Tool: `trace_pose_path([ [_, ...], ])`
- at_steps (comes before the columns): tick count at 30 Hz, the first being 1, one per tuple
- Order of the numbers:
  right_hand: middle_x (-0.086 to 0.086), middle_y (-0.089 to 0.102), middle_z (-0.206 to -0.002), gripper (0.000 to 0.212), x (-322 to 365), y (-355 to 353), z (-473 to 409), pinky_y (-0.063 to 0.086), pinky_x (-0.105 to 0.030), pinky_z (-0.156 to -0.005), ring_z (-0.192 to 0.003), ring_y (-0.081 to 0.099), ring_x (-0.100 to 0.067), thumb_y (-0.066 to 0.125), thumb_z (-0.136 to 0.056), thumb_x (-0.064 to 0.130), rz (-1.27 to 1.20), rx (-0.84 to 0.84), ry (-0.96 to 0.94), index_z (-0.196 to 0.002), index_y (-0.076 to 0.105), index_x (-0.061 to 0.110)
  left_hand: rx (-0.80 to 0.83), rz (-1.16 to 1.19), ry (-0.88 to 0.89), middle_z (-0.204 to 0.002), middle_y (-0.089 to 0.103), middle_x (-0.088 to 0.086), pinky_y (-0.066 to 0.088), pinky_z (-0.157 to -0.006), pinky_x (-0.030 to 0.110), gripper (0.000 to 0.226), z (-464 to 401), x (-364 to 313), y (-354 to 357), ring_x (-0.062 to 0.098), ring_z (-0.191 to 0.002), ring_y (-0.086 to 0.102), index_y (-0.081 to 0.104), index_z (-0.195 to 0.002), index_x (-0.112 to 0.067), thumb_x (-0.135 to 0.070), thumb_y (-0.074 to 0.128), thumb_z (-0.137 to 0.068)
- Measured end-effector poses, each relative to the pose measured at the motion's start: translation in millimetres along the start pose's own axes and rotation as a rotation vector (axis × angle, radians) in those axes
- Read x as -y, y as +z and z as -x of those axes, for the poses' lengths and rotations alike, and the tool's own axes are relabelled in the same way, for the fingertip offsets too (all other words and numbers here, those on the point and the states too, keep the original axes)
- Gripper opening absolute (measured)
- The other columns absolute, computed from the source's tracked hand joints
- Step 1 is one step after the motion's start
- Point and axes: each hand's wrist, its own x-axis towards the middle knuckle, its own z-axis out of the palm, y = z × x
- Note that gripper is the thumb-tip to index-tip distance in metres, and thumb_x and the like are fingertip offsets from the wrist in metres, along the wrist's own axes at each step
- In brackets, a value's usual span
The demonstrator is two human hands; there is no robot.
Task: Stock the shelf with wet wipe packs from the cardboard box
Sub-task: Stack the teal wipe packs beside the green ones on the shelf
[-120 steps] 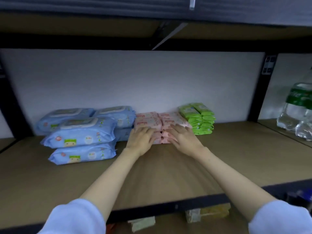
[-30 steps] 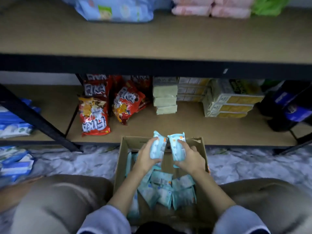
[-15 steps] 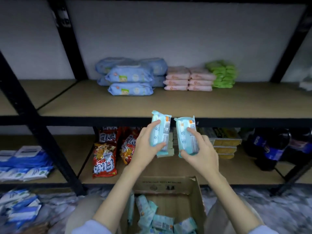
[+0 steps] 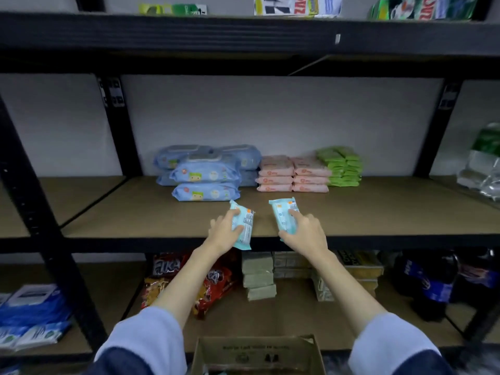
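**Two more packs reaching the shelf, stocking partly done**

Nearest, the cardboard box [image 4: 257, 353] sits open at the bottom edge; its contents are out of sight here, so what remains inside cannot be told. Above it, the left hand [image 4: 226, 232] grips one teal wet wipe pack [image 4: 243, 226] and the right hand [image 4: 304, 234] grips another teal pack [image 4: 284, 216], both held over the near edge of the shelf [image 4: 135, 212], not yet set down. Farther back stand blue packs [image 4: 205, 171], pink packs [image 4: 292, 174] and green packs [image 4: 341, 166], already stocked against the wall.
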Motion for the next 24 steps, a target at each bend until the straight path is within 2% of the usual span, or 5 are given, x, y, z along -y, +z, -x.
trace_pose_path([
  [6,-0.017,0.043,-0.122,0.056,-2.0,5.5,-5.5,0.036,-0.036,-0.095,-0.114,0.041,-0.034,0.051,-0.086,0.036,0.057,0.051,-0.005,-0.137,0.041,0.012,0.038,-0.181,-0.045,-0.138,0.033,0.011,0.021,-0.105,0.036,0.037,2.9,-1.8,-6.4,0.029,-0.126,0.026,0.041,-0.133,-0.027,-0.036,0.032,-0.098],
  [12,-0.009,0.037,-0.135,0.072,-5.7,7.6,0.7,0.032,-0.036,-0.096,-0.118,0.036,-0.029,0.053,-0.078,0.064,0.286,-0.028,-0.141,-0.137,0.04,0.024,-0.098,-0.261,0.213,-0.135,0.035,-0.006,0.02,-0.104,0.03,0.074,19.0,-5.6,1.5,0.017,-0.128,0.026,0.036,-0.135,-0.031,-0.061,0.063,-0.073],
  [17,-0.003,0.046,-0.131,0.067,-9.1,8.1,-1.7,0.033,-0.033,-0.09,-0.115,0.04,-0.027,0.064,-0.078,0.046,0.303,-0.057,-0.287,-0.138,0.039,0.027,-0.056,-0.353,0.324,-0.134,0.039,-0.009,0.029,-0.099,0.029,0.074,17.3,-9.5,-3.3,0.017,-0.123,0.035,0.032,-0.137,-0.035,-0.052,0.068,-0.074],
  [21,-0.002,0.052,-0.123,0.052,-10.5,10.5,-3.5,0.039,-0.031,-0.087,-0.107,0.044,-0.026,0.058,-0.086,0.036,0.266,-0.075,-0.33,-0.135,0.043,0.03,0.005,-0.545,0.32,-0.133,0.037,-0.008,0.037,-0.096,0.034,0.055,16.7,-4.9,-6.5,0.022,-0.119,0.037,0.042,-0.13,-0.038,-0.042,0.065,-0.08],
  [24,-0.002,0.054,-0.107,0.036,-11.1,10.1,-2.0,0.044,-0.03,-0.072,-0.093,0.05,-0.024,0.054,-0.091,0.028,0.055,-0.174,-0.327,-0.127,0.053,0.03,-0.099,-0.305,0.364,-0.124,0.044,-0.007,0.044,-0.089,0.032,0.033,15.5,5.4,-6.0,0.021,-0.112,0.045,0.057,-0.114,-0.032,-0.013,0.059,-0.087],
])
